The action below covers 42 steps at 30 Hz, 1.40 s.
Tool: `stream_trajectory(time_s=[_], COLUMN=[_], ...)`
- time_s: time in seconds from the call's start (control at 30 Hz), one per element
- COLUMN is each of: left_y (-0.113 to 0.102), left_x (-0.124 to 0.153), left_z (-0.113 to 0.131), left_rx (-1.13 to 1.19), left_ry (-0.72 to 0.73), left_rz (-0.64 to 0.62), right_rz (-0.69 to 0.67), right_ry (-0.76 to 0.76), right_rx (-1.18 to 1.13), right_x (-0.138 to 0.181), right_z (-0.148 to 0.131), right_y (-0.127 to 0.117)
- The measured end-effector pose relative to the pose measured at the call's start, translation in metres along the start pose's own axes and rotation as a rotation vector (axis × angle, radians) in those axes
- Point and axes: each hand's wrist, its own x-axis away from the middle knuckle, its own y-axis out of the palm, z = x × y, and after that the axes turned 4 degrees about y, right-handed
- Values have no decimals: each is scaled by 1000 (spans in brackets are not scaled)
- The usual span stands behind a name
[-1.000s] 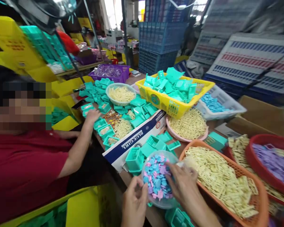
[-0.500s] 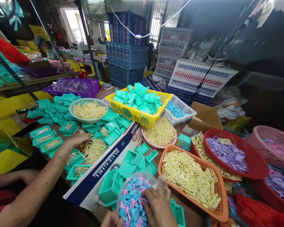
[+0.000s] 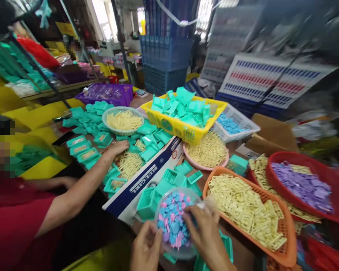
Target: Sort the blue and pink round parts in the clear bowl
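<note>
A clear round bowl [image 3: 161, 214] full of small pink, blue and purple plastic pieces [image 3: 173, 218] sits at the table's near edge. My left hand [image 3: 147, 246] holds the bowl's near left rim. My right hand [image 3: 205, 231] reaches into the bowl from the right, fingers among the pieces and closed on some of them. Teal plastic boxes [image 3: 169, 180] lie just beyond the bowl.
An orange basket [image 3: 282, 226] of cream parts is to the right, a red basket [image 3: 299, 188] of purple pieces beyond it. A yellow basket [image 3: 183, 128] of teal boxes and a "Blue Girl" carton [image 3: 144, 180] stand farther back. A co-worker's arm [image 3: 81, 188] reaches across on the left.
The view swung left and down, so the co-worker in red shows again. My left hand came up along the bowl's rim. My right hand stays in the bowl.
</note>
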Motion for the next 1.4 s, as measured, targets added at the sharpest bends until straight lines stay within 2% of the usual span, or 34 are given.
stream_trajectory(time_s=[0.07,0.17,0.33,0.53,0.7,0.9,1.07,1.27,1.4], left_y=[-1,-6,-12,-18,-22,-22,-21,-18,-19], left_x=[-3,-7,-9,-11,-15,-15,-14,-15,-14], left_z=[-1,-4,-12,-11,-6,-4,-1,1,-2], left_rx=[-15,-75,-95,-104,-75,-64,-118,-126,-105], left_ry=[16,28,73,74,65,60,46,40,54], left_rz=[-31,-61,-24,-17,16,22,25,14,50], right_rz=[18,-24,-78,-22,-152,-249,-161,-31,20], right_ry=[-34,-96,-172,-279,-316,-373,-397,-315,-374], right_rx=[-20,-25,70,142,41,110,141,63,39], right_x=[-5,-15,-29,-44,-43,-39,-39,-37,-40], right_z=[2,4,-7,-21,-19,-6,-3,-15,-7], right_y=[-6,-9,-3,4,1,8,9,3,1])
